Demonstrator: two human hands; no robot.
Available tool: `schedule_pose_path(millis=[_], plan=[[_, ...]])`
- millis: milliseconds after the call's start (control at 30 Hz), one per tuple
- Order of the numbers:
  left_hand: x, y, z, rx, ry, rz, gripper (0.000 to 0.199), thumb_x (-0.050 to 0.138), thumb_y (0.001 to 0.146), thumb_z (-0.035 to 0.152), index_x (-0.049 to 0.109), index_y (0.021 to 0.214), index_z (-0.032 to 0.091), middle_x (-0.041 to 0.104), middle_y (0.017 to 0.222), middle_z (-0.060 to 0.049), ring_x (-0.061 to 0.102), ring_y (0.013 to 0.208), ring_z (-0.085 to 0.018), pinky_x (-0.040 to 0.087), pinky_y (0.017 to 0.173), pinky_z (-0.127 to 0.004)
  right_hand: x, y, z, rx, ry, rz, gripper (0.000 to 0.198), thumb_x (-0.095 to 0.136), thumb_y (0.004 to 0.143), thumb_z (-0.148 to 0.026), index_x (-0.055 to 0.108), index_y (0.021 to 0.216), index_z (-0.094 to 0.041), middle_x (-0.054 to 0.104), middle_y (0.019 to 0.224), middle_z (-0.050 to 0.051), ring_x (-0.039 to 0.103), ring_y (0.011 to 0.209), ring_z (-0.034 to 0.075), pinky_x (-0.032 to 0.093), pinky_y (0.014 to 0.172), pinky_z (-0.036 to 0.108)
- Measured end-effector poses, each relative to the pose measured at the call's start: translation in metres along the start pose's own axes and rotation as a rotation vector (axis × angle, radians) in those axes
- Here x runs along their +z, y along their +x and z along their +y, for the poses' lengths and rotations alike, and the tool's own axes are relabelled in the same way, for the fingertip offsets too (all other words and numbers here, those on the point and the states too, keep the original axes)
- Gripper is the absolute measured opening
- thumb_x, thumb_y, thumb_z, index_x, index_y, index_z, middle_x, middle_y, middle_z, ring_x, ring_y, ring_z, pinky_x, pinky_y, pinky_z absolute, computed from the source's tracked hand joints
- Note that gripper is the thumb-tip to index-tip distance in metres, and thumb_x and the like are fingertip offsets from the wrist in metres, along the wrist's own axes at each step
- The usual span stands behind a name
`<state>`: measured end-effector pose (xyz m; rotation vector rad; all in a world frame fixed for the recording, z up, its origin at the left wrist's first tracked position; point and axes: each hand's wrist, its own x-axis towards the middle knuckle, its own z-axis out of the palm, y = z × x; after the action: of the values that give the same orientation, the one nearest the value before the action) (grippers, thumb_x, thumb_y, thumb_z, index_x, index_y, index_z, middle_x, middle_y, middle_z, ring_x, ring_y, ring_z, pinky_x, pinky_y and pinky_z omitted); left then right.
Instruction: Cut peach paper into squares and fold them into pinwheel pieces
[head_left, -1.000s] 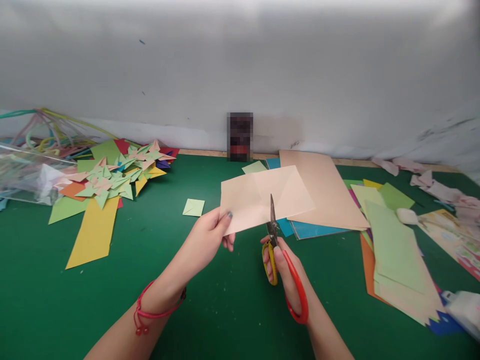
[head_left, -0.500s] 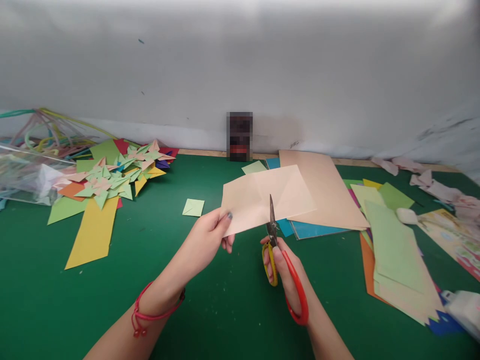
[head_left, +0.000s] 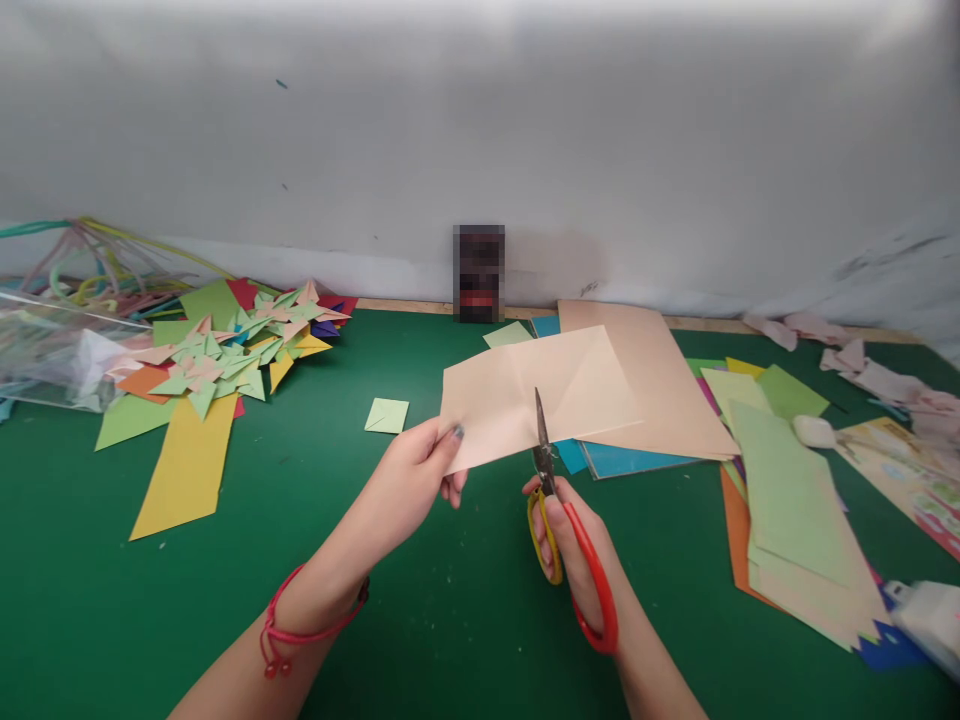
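Observation:
A creased, pale peach sheet of paper [head_left: 495, 385] is pinched at its lower left corner by my left hand [head_left: 420, 460], thumb on top. My right hand [head_left: 574, 530] is wrapped round a pair of scissors [head_left: 586, 570] with one red and one yellow handle. The blades point away from me and overlap the sheet's lower edge near its middle; one blade shows in front of the paper. Left of my left hand lies a small folded light-green paper square [head_left: 387, 416]. A larger peach sheet [head_left: 645, 380] rests on the table behind the held one.
On the left are folded paper stars [head_left: 210, 360], a yellow sheet [head_left: 184, 465] and a clear plastic bag [head_left: 52, 350]. To the right lie stacked green sheets [head_left: 795, 500], a white case [head_left: 814, 432] and crumpled pink paper [head_left: 885, 380]. A pixelated dark object [head_left: 480, 272] stands against the wall.
The sheet's right end has shifted slightly right and up. The yellow handle has swung a little toward the right and down, while both hands stay nearly in place.

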<state>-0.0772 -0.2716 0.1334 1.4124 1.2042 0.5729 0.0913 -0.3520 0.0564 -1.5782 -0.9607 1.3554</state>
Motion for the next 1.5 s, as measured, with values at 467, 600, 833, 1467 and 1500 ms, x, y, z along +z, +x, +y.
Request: schedule_pose_path(millis=[467,600,833,1467,1500], plan=[[-0.003,0.000,0.002,-0.008,0.009,-0.001,0.034,0.036,0.088,0.026,0.043,0.057,0.017,0.049,0.049,0.004,0.050,0.047,-0.009,0.040,0.052,-0.020,-0.001,-0.002,-0.001,-0.007,-0.050,0.000,0.047,0.045,0.075,-0.063,0.051,0.092,-0.019,0.039,0.053,-0.006,0.032,0.034,0.005,0.031,0.028,0.017],[-0.004,-0.001,0.003,-0.003,0.013,-0.005,0.034,0.036,0.088,0.027,0.043,0.056,0.017,0.049,0.049,0.004,0.050,0.047,-0.009,0.040,0.052,-0.020,-0.001,-0.003,-0.003,-0.022,-0.075,0.003,0.046,0.043,0.077,-0.062,0.050,0.091,-0.019,0.037,0.050,-0.007,0.030,0.033,0.005,0.029,0.028,0.016],[-0.004,-0.001,0.004,-0.007,0.003,0.003,0.034,0.037,0.087,0.030,0.044,0.056,0.017,0.049,0.048,0.003,0.050,0.047,-0.010,0.041,0.052,-0.022,-0.001,-0.005,-0.010,-0.091,-0.119,0.047,0.041,0.046,0.077,-0.060,0.050,0.082,-0.019,0.037,0.049,-0.006,0.031,0.035,0.005,0.025,0.029,0.017],[-0.016,0.001,0.001,-0.035,-0.004,0.070,0.027,0.045,0.083,0.036,0.057,0.074,0.014,0.064,0.071,-0.003,0.059,0.064,-0.016,0.043,0.056,-0.022,-0.011,0.002,-0.010,-0.159,-0.252,0.055,0.034,0.065,0.067,-0.050,0.054,0.079,-0.021,0.034,0.052,-0.006,0.028,0.042,0.007,0.026,0.037,0.020],[-0.016,0.001,0.002,-0.042,-0.013,0.056,0.031,0.043,0.084,0.038,0.057,0.070,0.014,0.063,0.065,-0.002,0.058,0.059,-0.015,0.043,0.053,-0.022,-0.011,0.003,-0.009,-0.171,-0.258,0.051,0.033,0.065,0.067,-0.049,0.054,0.080,-0.021,0.036,0.053,-0.005,0.029,0.044,0.007,0.028,0.039,0.021]])
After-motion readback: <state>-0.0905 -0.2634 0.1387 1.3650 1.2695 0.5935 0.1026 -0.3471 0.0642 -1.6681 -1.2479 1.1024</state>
